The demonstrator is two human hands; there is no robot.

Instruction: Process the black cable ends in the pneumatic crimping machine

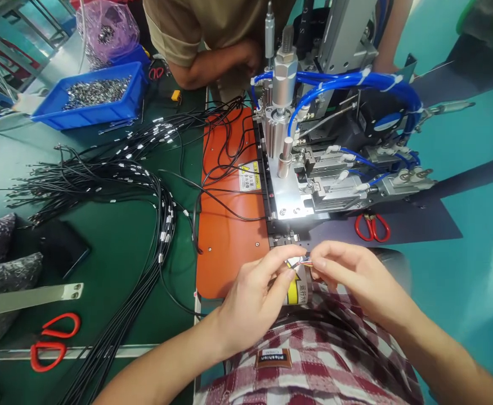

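Observation:
Just in front of the machine's near end, my left hand [257,292] pinches the end of a black cable between thumb and forefinger. Thin coloured wires [304,263], red and yellow among them, stick out of that end toward the right. My right hand [352,270] has thumb and fingertips closed on the tips of these wires. Below the fingers is a yellow and white label [292,292] on the machine. The silver and black machine [288,191], with blue air hoses, stands right beyond both hands.
An orange plate [229,253] lies left of the machine with black cables across it. Bundles of black cables [162,214] cover the green table. A blue bin [90,98] holds small metal parts. Red-handled scissors [373,228] lie at right, others at left. Another person [213,50] stands opposite.

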